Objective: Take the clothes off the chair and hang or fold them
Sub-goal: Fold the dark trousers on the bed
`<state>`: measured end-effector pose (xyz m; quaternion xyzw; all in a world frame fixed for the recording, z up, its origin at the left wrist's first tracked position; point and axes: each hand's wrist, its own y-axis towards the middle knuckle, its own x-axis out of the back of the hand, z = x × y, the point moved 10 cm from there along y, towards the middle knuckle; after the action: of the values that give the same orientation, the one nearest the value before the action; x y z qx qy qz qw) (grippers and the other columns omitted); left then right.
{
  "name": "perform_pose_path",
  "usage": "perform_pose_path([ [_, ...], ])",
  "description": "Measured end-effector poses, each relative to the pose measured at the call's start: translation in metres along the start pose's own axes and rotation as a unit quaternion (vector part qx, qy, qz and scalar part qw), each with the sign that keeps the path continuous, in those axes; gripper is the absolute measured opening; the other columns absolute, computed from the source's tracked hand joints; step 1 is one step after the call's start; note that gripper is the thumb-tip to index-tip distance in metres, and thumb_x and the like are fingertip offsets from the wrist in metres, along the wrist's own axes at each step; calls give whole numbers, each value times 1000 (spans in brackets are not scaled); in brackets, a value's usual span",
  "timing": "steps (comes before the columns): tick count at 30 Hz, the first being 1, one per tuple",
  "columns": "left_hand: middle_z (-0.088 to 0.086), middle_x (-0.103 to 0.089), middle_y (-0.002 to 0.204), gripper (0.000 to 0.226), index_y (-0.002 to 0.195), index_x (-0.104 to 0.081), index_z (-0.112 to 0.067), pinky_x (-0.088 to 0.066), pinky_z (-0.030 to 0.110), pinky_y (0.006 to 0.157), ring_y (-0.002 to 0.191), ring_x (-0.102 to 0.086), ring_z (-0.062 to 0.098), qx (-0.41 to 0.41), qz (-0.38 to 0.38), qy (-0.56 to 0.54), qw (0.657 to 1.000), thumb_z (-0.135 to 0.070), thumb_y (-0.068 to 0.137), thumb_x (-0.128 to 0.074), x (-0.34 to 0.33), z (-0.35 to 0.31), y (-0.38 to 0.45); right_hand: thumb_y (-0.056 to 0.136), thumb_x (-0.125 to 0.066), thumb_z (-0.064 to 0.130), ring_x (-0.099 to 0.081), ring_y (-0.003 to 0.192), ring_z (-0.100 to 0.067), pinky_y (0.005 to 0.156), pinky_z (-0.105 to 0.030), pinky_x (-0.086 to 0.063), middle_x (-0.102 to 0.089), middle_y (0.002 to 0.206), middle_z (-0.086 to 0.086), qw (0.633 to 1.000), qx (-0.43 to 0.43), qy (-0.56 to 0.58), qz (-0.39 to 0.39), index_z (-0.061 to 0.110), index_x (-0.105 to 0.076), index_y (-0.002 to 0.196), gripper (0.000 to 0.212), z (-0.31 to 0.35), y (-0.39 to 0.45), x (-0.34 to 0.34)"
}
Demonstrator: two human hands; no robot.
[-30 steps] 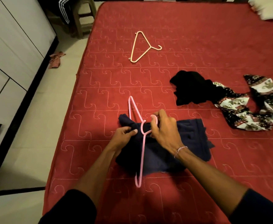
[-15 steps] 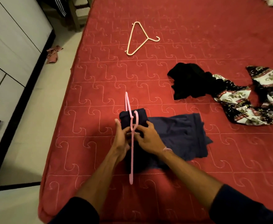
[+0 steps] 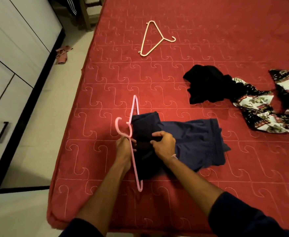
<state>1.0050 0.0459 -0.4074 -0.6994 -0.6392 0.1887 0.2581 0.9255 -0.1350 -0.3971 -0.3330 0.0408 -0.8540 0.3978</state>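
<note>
A red quilted bed (image 3: 208, 31) fills most of the view, its near left corner by a pale tiled floor (image 3: 42, 134). To the left stands a white wardrobe (image 3: 12, 48) with a dark handle on a lower door. At the far left of the bed's head end, part of a wooden chair (image 3: 87, 16) shows, with dark striped cloth hanging on it.

On the bed near the person lies a navy garment (image 3: 195, 142), partly folded and spread to the right. Its left part passes through a pink hanger (image 3: 134, 161) that lies lengthwise along the garment's left edge, hook pointing left. Further right a patterned black-and-white cloth (image 3: 267, 106) lies crumpled, touching a bunched black garment (image 3: 207, 84) on its left. Toward the far side of the bed, well apart from the clothes, a cream hanger (image 3: 150, 40) lies flat with its hook to the right. A small reddish rag (image 3: 62, 54) sits on the floor beside the wardrobe.

The left hand (image 3: 125, 146) grips the pink hanger at its neck, fingers curled round it. The right hand (image 3: 164, 144), just beside it, pinches a fold of the navy garment. Both forearms reach out from dark sleeves.
</note>
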Motion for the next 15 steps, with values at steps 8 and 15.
perform_pose_path([
  [8,1,-38,55,42,73,-41,-18,-16,19,39,43,-27,11,-14,-66,-143,987,-39,100,-17,17,1,-17,84,-64,-12,-71,88,-16,77,-30,-59,-74,100,-3,924,-144,352,43,21,-53,125,54,-44,-11,-3],
  [15,-4,-45,57,32,79,-59,-13,-33,28,51,54,-41,17,-88,-49,34,994,-40,92,-48,10,-8,-16,97,-56,49,-62,112,-36,95,-39,-50,-70,115,-14,987,-131,44,78,5,-66,117,50,-36,6,-11],
])
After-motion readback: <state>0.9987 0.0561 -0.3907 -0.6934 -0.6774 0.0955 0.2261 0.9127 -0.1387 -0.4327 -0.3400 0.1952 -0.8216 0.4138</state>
